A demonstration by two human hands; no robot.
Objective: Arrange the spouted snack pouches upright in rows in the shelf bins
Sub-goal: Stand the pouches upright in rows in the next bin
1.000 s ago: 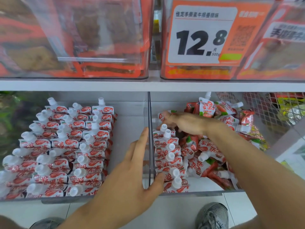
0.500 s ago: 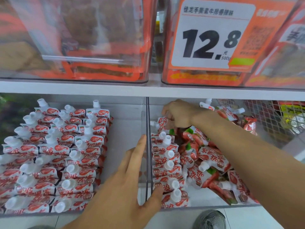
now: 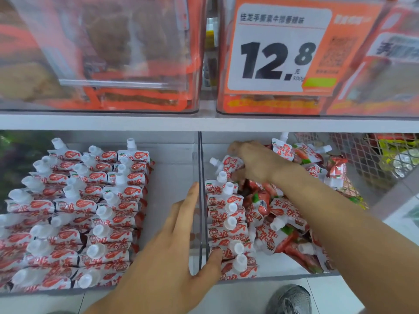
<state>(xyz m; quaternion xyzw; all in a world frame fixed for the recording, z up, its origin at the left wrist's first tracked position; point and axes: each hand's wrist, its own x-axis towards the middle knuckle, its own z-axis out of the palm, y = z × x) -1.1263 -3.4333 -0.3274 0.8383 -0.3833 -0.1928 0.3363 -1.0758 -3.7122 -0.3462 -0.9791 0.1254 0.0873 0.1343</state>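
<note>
At right bin's point(image 3: 317, 274) back, right hand point(image 3: 256, 163) grips a pouch point(image 3: 229, 165); left hand point(image 3: 172, 252) flat-fingered against the divider point(image 3: 200, 200), loose pouches point(image 3: 283, 225) crowding the upright row point(image 3: 226, 223).

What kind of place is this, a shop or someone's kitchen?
Most likely a shop's snack aisle. A big price tag reading 12.8 hangs on an upper bin, clear shelf bins hold many identical pouches, and the right hand is stocking them.

White-capped red-and-white pouches point(image 3: 226, 225) are standing in a row beside the left hand point(image 3: 172, 257); one pouch point(image 3: 229, 165) is tilting under the right hand point(image 3: 254, 162).
</note>
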